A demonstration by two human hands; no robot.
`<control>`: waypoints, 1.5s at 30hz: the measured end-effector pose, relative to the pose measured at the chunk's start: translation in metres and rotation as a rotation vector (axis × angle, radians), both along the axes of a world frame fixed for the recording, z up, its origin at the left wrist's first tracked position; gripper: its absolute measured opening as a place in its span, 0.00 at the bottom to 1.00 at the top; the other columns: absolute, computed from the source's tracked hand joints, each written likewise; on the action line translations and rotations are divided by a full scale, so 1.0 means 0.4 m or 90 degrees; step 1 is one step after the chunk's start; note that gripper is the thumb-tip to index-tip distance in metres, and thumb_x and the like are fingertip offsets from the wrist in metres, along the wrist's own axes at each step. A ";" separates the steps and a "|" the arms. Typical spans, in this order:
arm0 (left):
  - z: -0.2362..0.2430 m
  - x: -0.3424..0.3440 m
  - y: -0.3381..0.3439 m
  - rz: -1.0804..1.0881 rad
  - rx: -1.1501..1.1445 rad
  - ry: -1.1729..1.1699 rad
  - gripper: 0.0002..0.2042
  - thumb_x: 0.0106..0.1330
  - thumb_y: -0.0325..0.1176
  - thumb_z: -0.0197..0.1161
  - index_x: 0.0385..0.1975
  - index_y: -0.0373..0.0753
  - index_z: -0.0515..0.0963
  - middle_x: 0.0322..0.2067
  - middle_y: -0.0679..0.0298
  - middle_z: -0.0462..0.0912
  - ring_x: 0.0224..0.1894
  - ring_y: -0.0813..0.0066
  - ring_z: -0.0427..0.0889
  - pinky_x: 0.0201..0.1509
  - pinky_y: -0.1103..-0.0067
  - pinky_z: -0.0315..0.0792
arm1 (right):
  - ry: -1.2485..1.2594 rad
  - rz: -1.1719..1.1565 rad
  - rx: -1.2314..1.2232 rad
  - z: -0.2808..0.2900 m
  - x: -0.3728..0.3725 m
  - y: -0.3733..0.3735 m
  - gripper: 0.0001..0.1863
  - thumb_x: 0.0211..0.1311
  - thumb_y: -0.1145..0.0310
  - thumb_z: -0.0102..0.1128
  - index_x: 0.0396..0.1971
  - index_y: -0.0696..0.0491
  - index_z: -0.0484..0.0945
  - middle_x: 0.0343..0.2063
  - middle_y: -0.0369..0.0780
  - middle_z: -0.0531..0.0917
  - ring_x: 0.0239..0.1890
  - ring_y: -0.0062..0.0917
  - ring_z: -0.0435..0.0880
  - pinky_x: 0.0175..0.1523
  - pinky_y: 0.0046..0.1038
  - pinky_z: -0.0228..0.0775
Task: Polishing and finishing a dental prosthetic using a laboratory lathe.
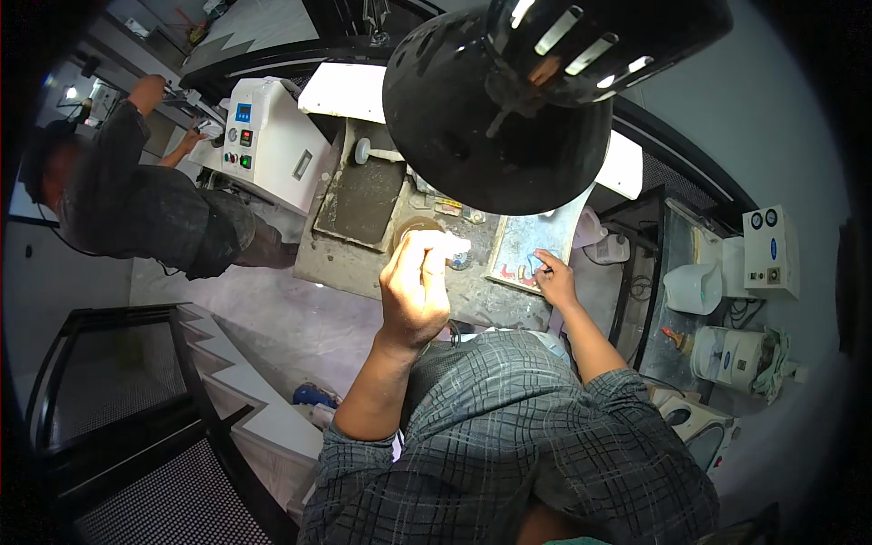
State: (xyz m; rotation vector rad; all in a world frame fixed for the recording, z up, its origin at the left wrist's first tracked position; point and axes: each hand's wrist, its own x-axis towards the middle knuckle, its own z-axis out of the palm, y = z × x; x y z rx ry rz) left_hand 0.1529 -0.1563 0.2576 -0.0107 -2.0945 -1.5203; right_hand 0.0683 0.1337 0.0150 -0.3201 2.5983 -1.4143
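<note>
My left hand [416, 289] is raised under the lamp, its fingers pinched around a small white piece [460, 245]. Glare washes out the piece's shape. Over the near right edge of a pale blue tray [510, 238], my right hand [557, 280] has its thumb and fingers drawn together. Beside those fingertips is a small blue piece [534, 262]; what they grip is too small to make out. Several small red bits [509, 271] lie at the tray's near end. The black lamp shade [495, 118] hides the far part of the bench.
On the left of the worn bench [359, 272] is a grey recessed basin [363, 204] with a white-headed mallet-like tool [363, 152]. Another person [154, 218] works at a white machine [263, 141] on the left. A white jug [693, 289] stands on the right-hand counter.
</note>
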 end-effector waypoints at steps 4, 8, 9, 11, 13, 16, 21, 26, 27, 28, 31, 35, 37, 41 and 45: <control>-0.020 0.010 -0.007 -0.025 0.060 -0.036 0.06 0.65 0.23 0.48 0.31 0.30 0.73 0.29 0.61 0.78 0.28 0.79 0.76 0.33 0.84 0.71 | 0.001 -0.001 0.008 -0.001 0.004 0.004 0.20 0.46 0.82 0.55 0.44 0.56 0.76 0.48 0.39 0.77 0.33 0.20 0.78 0.35 0.20 0.73; -0.019 0.012 -0.010 -0.041 0.141 -0.056 0.06 0.65 0.24 0.48 0.32 0.30 0.73 0.29 0.62 0.78 0.29 0.79 0.77 0.34 0.84 0.72 | -0.008 0.000 0.010 -0.003 -0.001 0.004 0.20 0.46 0.82 0.55 0.44 0.57 0.76 0.48 0.39 0.77 0.33 0.20 0.78 0.36 0.19 0.73; -0.022 0.012 -0.012 -0.049 0.174 -0.061 0.06 0.65 0.25 0.48 0.32 0.30 0.73 0.29 0.62 0.78 0.29 0.79 0.77 0.34 0.83 0.73 | -0.017 -0.005 0.006 -0.003 -0.002 0.004 0.20 0.46 0.82 0.55 0.44 0.58 0.76 0.48 0.40 0.77 0.34 0.20 0.78 0.36 0.19 0.73; -0.028 0.017 -0.012 -0.057 0.207 -0.070 0.07 0.65 0.25 0.48 0.32 0.30 0.73 0.29 0.61 0.78 0.30 0.79 0.77 0.34 0.83 0.73 | -0.031 -0.011 0.002 0.009 0.005 -0.003 0.20 0.47 0.81 0.55 0.44 0.58 0.76 0.49 0.40 0.77 0.34 0.21 0.78 0.36 0.19 0.73; -0.033 0.021 -0.013 -0.062 0.277 -0.088 0.06 0.65 0.25 0.48 0.32 0.30 0.73 0.29 0.61 0.78 0.30 0.77 0.78 0.34 0.81 0.74 | -0.013 -0.013 0.044 0.024 0.014 -0.012 0.19 0.48 0.81 0.53 0.44 0.59 0.75 0.50 0.40 0.76 0.34 0.20 0.78 0.36 0.18 0.73; -0.048 0.018 -0.014 -0.078 0.305 -0.093 0.06 0.65 0.25 0.49 0.32 0.30 0.73 0.28 0.60 0.78 0.29 0.77 0.78 0.33 0.81 0.75 | -0.005 -0.027 0.038 0.038 0.031 -0.010 0.18 0.51 0.79 0.53 0.45 0.60 0.75 0.51 0.43 0.75 0.37 0.27 0.79 0.41 0.23 0.73; -0.104 -0.017 -0.005 -0.121 0.342 -0.101 0.06 0.66 0.25 0.49 0.32 0.30 0.73 0.28 0.60 0.78 0.28 0.77 0.77 0.32 0.82 0.74 | 0.296 -0.035 0.150 0.054 0.085 0.040 0.16 0.54 0.77 0.51 0.44 0.61 0.74 0.51 0.47 0.73 0.44 0.40 0.76 0.51 0.32 0.66; -0.318 -0.116 0.006 -0.149 0.291 -0.246 0.06 0.65 0.25 0.49 0.32 0.31 0.74 0.29 0.62 0.80 0.25 0.82 0.75 0.29 0.85 0.72 | 0.315 -0.199 0.198 0.067 0.142 0.116 0.17 0.56 0.73 0.51 0.47 0.60 0.72 0.52 0.48 0.71 0.50 0.43 0.71 0.55 0.35 0.62; -0.367 -0.128 0.008 -0.149 0.212 -0.291 0.06 0.65 0.25 0.48 0.32 0.31 0.74 0.29 0.63 0.80 0.25 0.83 0.75 0.28 0.85 0.71 | 0.316 -0.205 0.197 0.060 0.150 0.135 0.17 0.56 0.73 0.51 0.47 0.60 0.72 0.52 0.48 0.71 0.50 0.43 0.71 0.55 0.35 0.62; -0.402 -0.141 0.029 -0.147 0.185 -0.336 0.06 0.64 0.25 0.50 0.31 0.32 0.75 0.26 0.64 0.80 0.24 0.83 0.75 0.27 0.84 0.71 | 0.287 -0.231 0.220 0.045 0.161 0.164 0.17 0.56 0.73 0.51 0.47 0.60 0.72 0.52 0.48 0.72 0.50 0.43 0.71 0.55 0.35 0.62; -0.409 -0.175 0.127 -0.234 -0.012 -0.412 0.06 0.63 0.25 0.52 0.29 0.33 0.76 0.22 0.63 0.79 0.21 0.81 0.75 0.27 0.82 0.71 | 0.241 -0.274 0.254 -0.032 0.218 0.282 0.16 0.56 0.72 0.52 0.45 0.59 0.73 0.49 0.49 0.73 0.50 0.43 0.71 0.56 0.37 0.62; -0.463 -0.225 0.234 -0.321 -0.154 -0.393 0.04 0.60 0.25 0.54 0.28 0.33 0.76 0.22 0.58 0.80 0.23 0.72 0.78 0.31 0.76 0.71 | 0.032 -0.296 0.371 -0.159 0.339 0.424 0.17 0.50 0.70 0.57 0.40 0.60 0.76 0.43 0.52 0.76 0.49 0.45 0.73 0.55 0.36 0.63; -0.525 -0.244 0.266 -0.339 -0.122 -0.349 0.04 0.59 0.27 0.57 0.28 0.33 0.75 0.23 0.56 0.80 0.25 0.69 0.79 0.33 0.76 0.71 | -0.057 -0.306 0.409 -0.217 0.401 0.489 0.16 0.47 0.67 0.60 0.37 0.59 0.77 0.39 0.52 0.78 0.44 0.45 0.76 0.51 0.36 0.67; -0.530 -0.228 0.274 -0.380 -0.107 -0.446 0.05 0.54 0.26 0.59 0.28 0.31 0.74 0.21 0.54 0.78 0.25 0.64 0.78 0.32 0.74 0.71 | -0.297 -0.295 0.441 -0.239 0.456 0.533 0.15 0.46 0.62 0.60 0.33 0.56 0.80 0.34 0.48 0.81 0.39 0.41 0.80 0.46 0.35 0.71; -0.459 -0.194 0.210 -0.214 -0.155 -0.412 0.07 0.55 0.29 0.61 0.31 0.34 0.75 0.24 0.53 0.80 0.28 0.68 0.80 0.35 0.75 0.72 | -0.454 -0.186 0.420 -0.217 0.423 0.508 0.16 0.47 0.60 0.59 0.31 0.56 0.79 0.35 0.49 0.80 0.41 0.44 0.78 0.47 0.37 0.70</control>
